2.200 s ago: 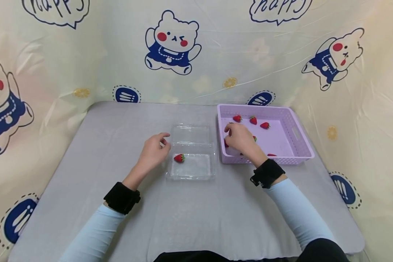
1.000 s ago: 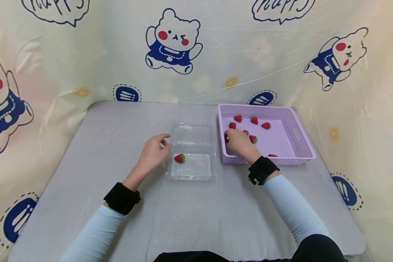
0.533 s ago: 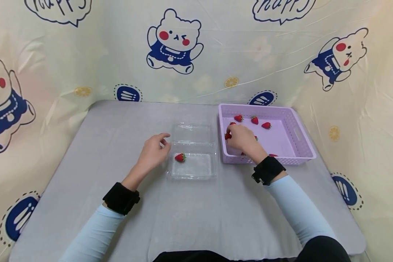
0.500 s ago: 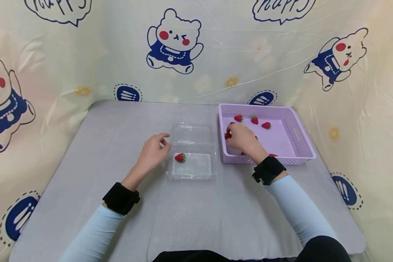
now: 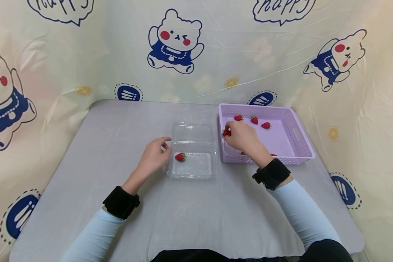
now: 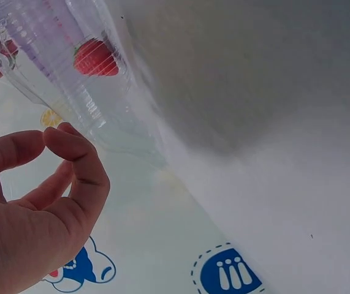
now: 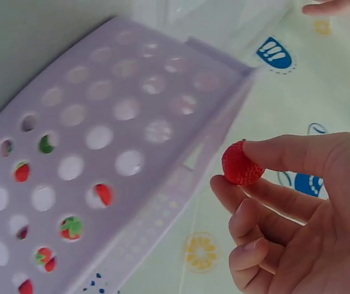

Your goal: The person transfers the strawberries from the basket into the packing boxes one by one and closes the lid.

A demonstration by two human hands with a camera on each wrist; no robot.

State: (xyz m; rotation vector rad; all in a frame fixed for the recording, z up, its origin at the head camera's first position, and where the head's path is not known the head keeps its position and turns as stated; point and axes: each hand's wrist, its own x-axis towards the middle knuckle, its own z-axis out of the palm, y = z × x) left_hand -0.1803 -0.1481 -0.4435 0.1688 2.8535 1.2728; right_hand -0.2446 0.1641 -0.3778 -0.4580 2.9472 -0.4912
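Between thumb and index finger, my right hand (image 5: 243, 137) pinches a red strawberry (image 7: 241, 163), up near the left wall of the lilac basket (image 5: 278, 143). In the right wrist view, the strawberry is raised above the basket's rim. Several other strawberries (image 5: 266, 125) lie in the basket, some partly hidden by my right hand. My left hand (image 5: 155, 155) hovers at the left side of a clear plastic clamshell box (image 5: 196, 169), its fingers loosely curled and holding nothing. One strawberry (image 5: 180, 157) sits at the left of the box's front half.
The clamshell box lies unfolded, its other half (image 5: 191, 133) toward the back of the grey-covered table (image 5: 183, 218). A patterned curtain (image 5: 118, 47) surrounds the table at the back and sides. The basket stands at the back right.
My right hand went from reaching among the strawberries in the basket to lifting one, shifting slightly toward the basket's left wall. My left hand has barely moved.
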